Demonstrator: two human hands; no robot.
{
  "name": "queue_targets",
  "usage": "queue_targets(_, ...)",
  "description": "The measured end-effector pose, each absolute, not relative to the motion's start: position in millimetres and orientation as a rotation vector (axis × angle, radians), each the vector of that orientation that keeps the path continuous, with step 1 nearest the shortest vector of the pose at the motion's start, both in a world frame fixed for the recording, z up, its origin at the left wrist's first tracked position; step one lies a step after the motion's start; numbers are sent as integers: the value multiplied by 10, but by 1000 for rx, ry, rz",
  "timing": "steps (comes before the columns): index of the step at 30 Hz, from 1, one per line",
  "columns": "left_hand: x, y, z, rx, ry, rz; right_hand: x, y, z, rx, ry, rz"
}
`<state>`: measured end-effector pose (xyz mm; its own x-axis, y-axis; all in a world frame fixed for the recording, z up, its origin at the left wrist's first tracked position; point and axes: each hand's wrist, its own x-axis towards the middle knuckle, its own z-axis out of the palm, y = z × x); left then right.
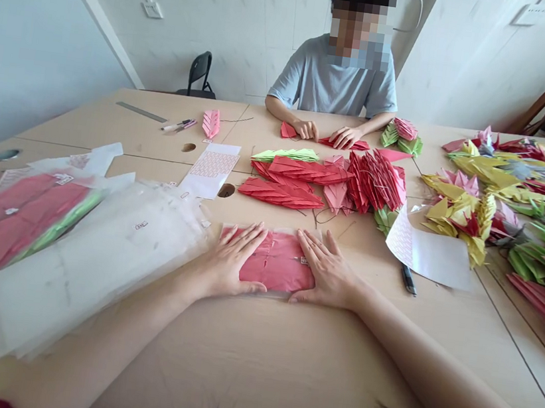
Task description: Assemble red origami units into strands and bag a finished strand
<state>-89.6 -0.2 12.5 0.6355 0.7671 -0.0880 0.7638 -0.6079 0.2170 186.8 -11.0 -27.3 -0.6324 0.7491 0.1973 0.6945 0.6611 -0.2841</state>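
A clear plastic bag with red folded paper inside (279,262) lies flat on the wooden table (281,366) in front of me. My left hand (227,262) rests flat on the bag's left side, fingers spread. My right hand (328,271) lies flat on its right side, fingers stretched out. Both palms press down on the packet.
A stack of clear empty bags (94,261) and filled red packets (10,216) lies left. Red and green folded paper pieces (321,177) sit mid-table, with colourful piles (519,196) on the right. A sticker sheet (422,250), a pen (408,280) and a person opposite (336,78) folding red paper.
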Motion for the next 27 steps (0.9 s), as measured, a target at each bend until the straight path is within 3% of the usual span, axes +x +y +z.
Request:
queue_targets(10,-849,-15,118,2625,1244,104,1870,-118,-267,-1152,-2618,208)
queue_targets(16,-964,24,386,2425,1314,141,2046,-152,-170,-1059,-2361,327)
queue_targets(21,-1115,-129,553,2258,1624,-59,2117,-175,-176,-1088,-2178,351)
queue_targets(27,-1368,-447,655,2058,1650,-114,2091,-192,-218,-1132,-2110,410)
